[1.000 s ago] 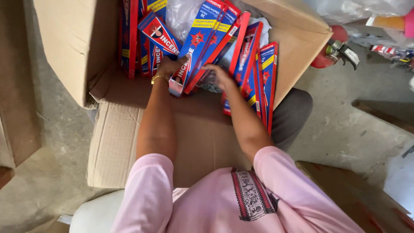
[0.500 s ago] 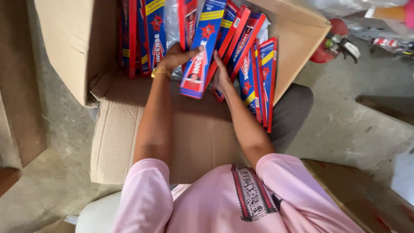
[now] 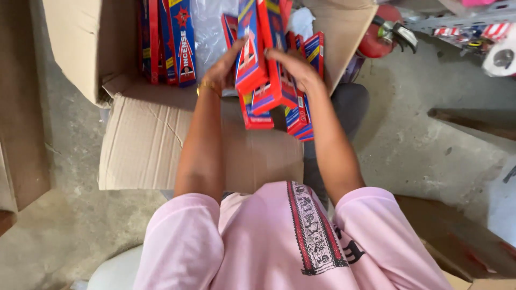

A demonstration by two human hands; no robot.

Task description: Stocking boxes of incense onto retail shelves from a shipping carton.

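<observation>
Both my hands grip a bundle of long, flat red-and-blue boxes [image 3: 263, 59] held over the mouth of a large cardboard carton [image 3: 80, 48]. My left hand [image 3: 224, 67], with a gold bangle at the wrist, clasps the left side of the bundle. My right hand [image 3: 293, 67] presses on its right side. More boxes of the same kind [image 3: 172, 43] stand upright inside the carton at the left, next to a clear plastic liner [image 3: 209, 37]. A few others [image 3: 306, 107] lean by my right forearm.
The carton's flap [image 3: 156, 139] lies open toward me on the concrete floor [image 3: 424, 145]. A red fire extinguisher [image 3: 379, 37] lies to the right of the carton. Another brown box [image 3: 21, 118] stands at the left edge. I wear a pink shirt.
My hands have gathered the loose boxes into one bundle and lifted it up out of the carton, closer together than before. The view has shifted slightly.
</observation>
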